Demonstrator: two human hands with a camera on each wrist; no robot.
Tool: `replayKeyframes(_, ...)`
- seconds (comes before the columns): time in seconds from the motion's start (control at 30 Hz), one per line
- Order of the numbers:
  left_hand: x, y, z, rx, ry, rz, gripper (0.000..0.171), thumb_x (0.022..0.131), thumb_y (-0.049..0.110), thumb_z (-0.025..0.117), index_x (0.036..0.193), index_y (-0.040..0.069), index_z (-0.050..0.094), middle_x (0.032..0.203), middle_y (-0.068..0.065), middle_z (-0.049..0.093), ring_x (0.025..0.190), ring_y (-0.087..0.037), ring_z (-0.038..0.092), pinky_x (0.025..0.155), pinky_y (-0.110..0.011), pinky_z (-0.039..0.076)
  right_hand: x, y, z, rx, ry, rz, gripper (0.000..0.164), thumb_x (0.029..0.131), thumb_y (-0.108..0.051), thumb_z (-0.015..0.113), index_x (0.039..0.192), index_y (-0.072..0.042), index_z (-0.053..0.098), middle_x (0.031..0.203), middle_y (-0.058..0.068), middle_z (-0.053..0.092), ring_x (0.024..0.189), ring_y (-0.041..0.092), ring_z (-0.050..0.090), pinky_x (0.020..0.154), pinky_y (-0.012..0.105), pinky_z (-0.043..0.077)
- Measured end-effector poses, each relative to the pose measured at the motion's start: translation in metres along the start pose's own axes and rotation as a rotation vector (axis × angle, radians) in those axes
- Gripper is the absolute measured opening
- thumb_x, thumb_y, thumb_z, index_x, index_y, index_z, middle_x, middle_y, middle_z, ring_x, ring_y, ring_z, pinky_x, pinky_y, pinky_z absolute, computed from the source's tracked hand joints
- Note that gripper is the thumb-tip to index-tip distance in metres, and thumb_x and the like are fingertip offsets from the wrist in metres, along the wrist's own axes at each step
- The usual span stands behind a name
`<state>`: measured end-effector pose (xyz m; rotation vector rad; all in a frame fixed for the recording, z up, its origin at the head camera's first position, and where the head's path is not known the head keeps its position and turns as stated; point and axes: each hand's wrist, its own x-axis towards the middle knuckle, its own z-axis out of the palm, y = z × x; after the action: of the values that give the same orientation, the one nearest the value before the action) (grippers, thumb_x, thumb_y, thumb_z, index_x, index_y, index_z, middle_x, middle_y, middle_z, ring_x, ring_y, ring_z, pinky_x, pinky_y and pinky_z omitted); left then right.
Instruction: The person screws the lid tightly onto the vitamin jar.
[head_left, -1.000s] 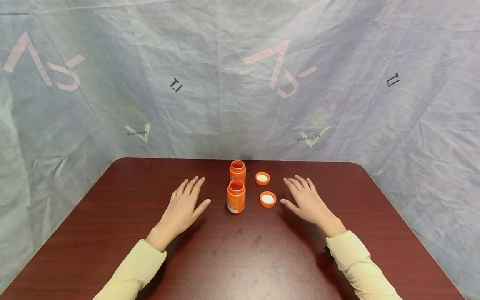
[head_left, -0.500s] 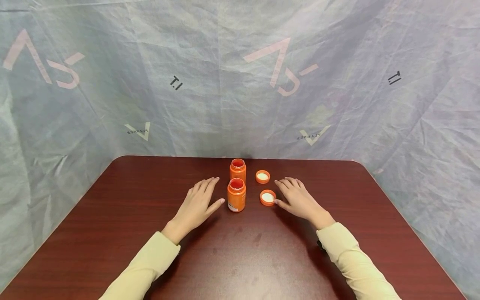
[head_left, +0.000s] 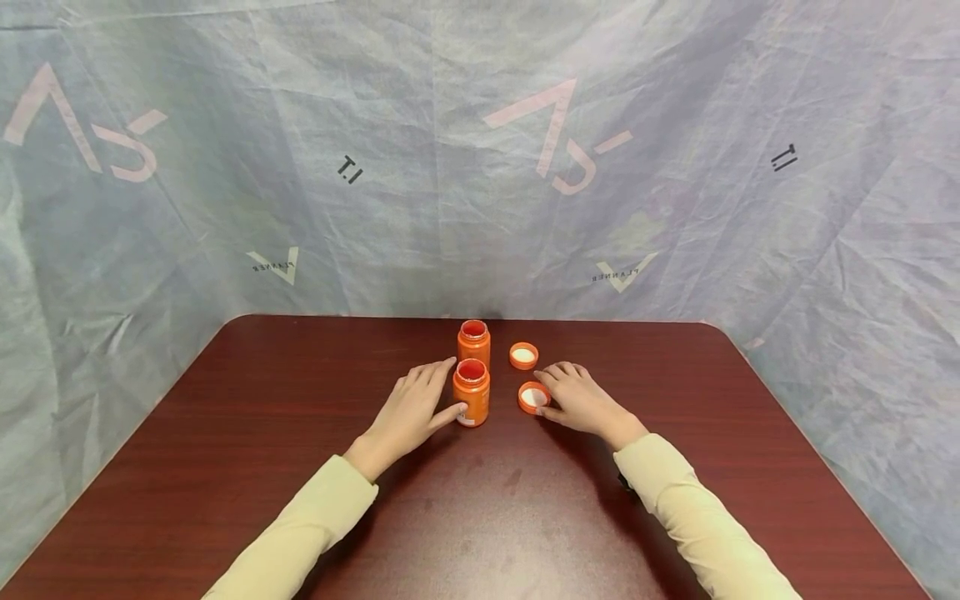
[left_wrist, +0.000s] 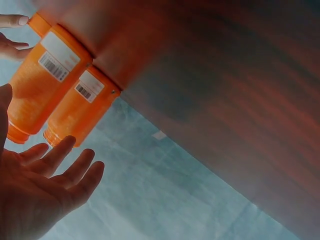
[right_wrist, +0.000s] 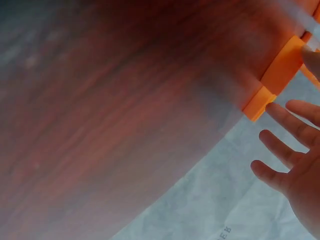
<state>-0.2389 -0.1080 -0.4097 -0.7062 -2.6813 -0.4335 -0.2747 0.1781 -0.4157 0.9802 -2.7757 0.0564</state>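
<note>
2 hands: left fingers touch near bottle, right fingers touch near cap.

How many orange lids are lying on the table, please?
2. The near lid lies at the fingertips of the right hand, right of the near bottle. The far lid lies behind it, right of the far bottle. None seems hidden.

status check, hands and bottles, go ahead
Left hand open, thumb and fingertips at near bottle. Right hand touching near cap, grip unclear. Far bottle and far cap untouched. Nothing in the way.
</note>
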Motion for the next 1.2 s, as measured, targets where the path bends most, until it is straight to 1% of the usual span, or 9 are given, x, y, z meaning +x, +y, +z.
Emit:
replayKeyframes(0.07,0.001,0.001,0.002,0.001,-0.010,0.001,0.070,0.086,0.049,0.056,0.139,0.008,0.034,0.130,-0.012,0.050,0.115,-0.032,0.048,0.089,-0.048,0.042,0.002,-0.001,0.001,0.003,-0.020,0.000,0.056,0.081,-0.033,0.068,0.123,0.000,0.052,0.118,0.012,0.056,0.113,0.033,0.047,0.096,0.052,0.034)
replayKeyframes(0.37,0.003,0.002,0.008,-0.009,-0.032,0.012,0.072,0.086,0.047,0.056,0.139,0.005,0.032,0.126,-0.013,0.053,0.110,-0.032,0.051,0.086,-0.047,0.044,0.005,-0.003,0.006,0.019,-0.063,0.000,0.054,0.082,-0.034,0.067,0.123,-0.003,0.053,0.116,0.011,0.056,0.112,0.031,0.048,0.094,0.052,0.036)
replayKeyframes(0.47,0.004,0.003,0.010,-0.012,-0.040,0.009,0.073,0.086,0.048,0.056,0.140,0.005,0.031,0.126,-0.013,0.053,0.108,-0.032,0.052,0.085,-0.047,0.044,0.005,-0.003,0.006,0.011,-0.065,-0.007,0.052,0.081,-0.034,0.067,0.121,-0.002,0.054,0.114,0.011,0.056,0.110,0.031,0.048,0.093,0.052,0.037)
replayKeyframes(0.77,0.007,0.002,0.013,-0.038,-0.026,0.021,0.071,0.086,0.046,0.057,0.138,0.004,0.033,0.123,-0.012,0.056,0.102,-0.029,0.054,0.083,-0.045,0.045,0.006,-0.002,0.005,0.026,-0.067,0.004,0.048,0.082,-0.034,0.066,0.118,-0.004,0.056,0.110,0.009,0.056,0.105,0.029,0.049,0.091,0.051,0.038)
replayKeyframes(0.97,0.008,0.003,0.013,-0.044,-0.019,0.030,0.069,0.086,0.045,0.058,0.135,0.003,0.035,0.120,-0.011,0.058,0.097,-0.028,0.055,0.082,-0.044,0.045,0.006,-0.003,0.003,0.027,-0.072,0.018,0.049,0.082,-0.035,0.067,0.116,-0.003,0.056,0.109,0.009,0.056,0.104,0.030,0.049,0.090,0.051,0.038)
replayKeyframes(1.2,0.008,0.004,0.013,-0.045,-0.006,0.031,0.067,0.085,0.045,0.060,0.132,0.004,0.037,0.110,-0.009,0.062,0.091,-0.026,0.057,0.078,-0.041,0.046,0.005,-0.002,0.001,0.040,-0.074,0.042,0.048,0.080,-0.036,0.068,0.113,-0.004,0.056,0.106,0.008,0.057,0.103,0.029,0.050,0.088,0.050,0.039)
